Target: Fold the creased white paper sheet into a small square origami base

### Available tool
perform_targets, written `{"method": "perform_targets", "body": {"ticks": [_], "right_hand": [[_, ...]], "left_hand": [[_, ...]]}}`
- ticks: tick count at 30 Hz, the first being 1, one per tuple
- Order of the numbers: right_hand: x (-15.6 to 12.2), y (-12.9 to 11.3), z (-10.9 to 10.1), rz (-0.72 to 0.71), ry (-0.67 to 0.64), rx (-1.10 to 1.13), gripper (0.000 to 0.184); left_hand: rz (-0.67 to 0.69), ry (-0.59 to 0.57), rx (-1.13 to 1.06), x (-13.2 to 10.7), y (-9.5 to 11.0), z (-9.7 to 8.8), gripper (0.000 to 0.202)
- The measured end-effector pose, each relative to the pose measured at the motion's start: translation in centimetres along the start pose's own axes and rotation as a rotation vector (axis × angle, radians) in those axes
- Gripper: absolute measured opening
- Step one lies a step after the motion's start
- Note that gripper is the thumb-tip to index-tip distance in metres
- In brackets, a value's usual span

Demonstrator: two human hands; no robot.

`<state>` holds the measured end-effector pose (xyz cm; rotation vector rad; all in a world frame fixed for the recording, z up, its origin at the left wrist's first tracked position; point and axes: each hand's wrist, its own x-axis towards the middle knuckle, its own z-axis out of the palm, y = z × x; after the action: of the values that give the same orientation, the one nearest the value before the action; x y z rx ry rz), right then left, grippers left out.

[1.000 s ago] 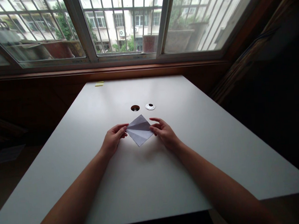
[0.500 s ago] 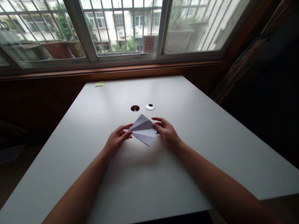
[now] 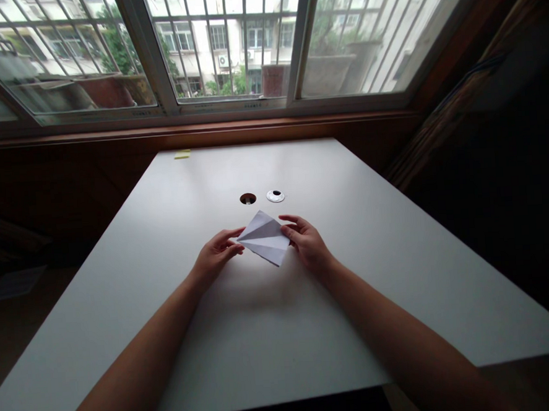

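A folded sheet of white paper [image 3: 263, 237], roughly diamond-shaped with creases fanning out from its left corner, is held above the table. My right hand [image 3: 307, 241] pinches its right corner, thumb on top and the index finger stretched out beyond the edge. My left hand [image 3: 219, 252] is at the left corner with thumb and fingers apart around it; the thumb lies off the paper, and some fingertips are partly hidden behind the sheet.
The white table [image 3: 273, 342] stretches out on all sides. Beyond the paper are a round cable hole [image 3: 248, 199] and a silvery round cover [image 3: 275, 196]. Yellow sticky notes [image 3: 182, 154] lie at the far left edge. A barred window [image 3: 227, 47] rises behind.
My left thumb has come off the paper's left corner, and those fingers have parted. The paper has shifted and turned slightly, its near corner going right, still in my right hand.
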<state>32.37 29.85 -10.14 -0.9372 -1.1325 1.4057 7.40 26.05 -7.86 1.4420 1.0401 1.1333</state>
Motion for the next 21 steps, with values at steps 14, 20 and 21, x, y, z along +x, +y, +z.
{"method": "perform_targets", "body": {"ticks": [14, 20, 21], "right_hand": [[-0.06, -0.12, 0.07, -0.012, 0.039, 0.008, 0.044], [-0.03, -0.07, -0.05, -0.039, 0.004, -0.022, 0.042], [-0.03, -0.06, -0.08, -0.041, 0.002, -0.025, 0.042]], "left_hand": [[-0.019, -0.018, -0.067, -0.41, -0.02, 0.25, 0.047], [-0.027, -0.018, -0.040, -0.32, -0.22, 0.10, 0.043], [-0.025, -0.021, -0.036, -0.32, -0.18, 0.09, 0.042]]}}
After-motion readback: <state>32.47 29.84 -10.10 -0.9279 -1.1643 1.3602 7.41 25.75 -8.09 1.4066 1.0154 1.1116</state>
